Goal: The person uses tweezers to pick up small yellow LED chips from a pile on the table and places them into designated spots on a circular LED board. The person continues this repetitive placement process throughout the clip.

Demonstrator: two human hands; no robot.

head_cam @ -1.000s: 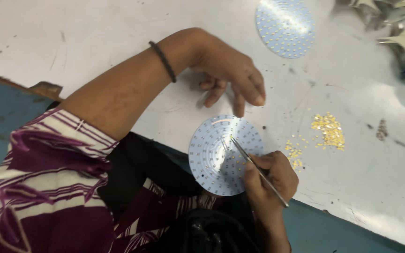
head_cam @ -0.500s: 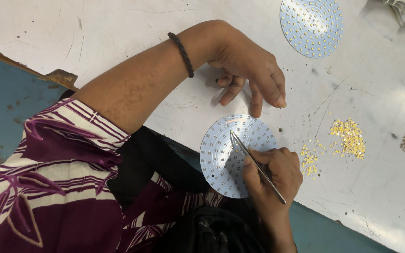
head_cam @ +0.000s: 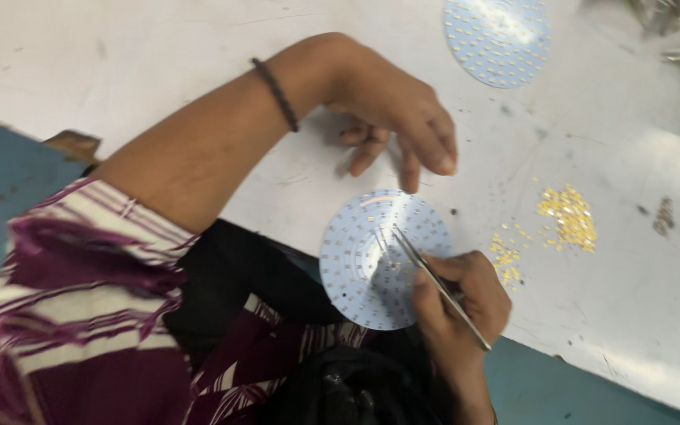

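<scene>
Round white disc (head_cam: 371,264): flat on the white worktop (head_cam: 159,71), at its near edge. Right hand (head_cam: 458,303) pinches thin metal tweezers (head_cam: 434,279), tips on the disc. Left hand (head_cam: 391,114) loosely curled above the disc, one fingertip at its rim. Yellow bits (head_cam: 564,212) right of the disc.

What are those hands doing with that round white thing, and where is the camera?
The camera sits on the person's head and looks down, so you see their own two arms. The right hand holds thin metal tweezers, with the tips over a round white disc covered in tiny dots. That disc lies at the near edge of a white table. The left hand rests on the table just behind the disc, holding nothing. To the right lies a little heap of tiny yellow pieces. Another round disc lies farther back. The person wears a dark wristband and striped clothes.
</scene>
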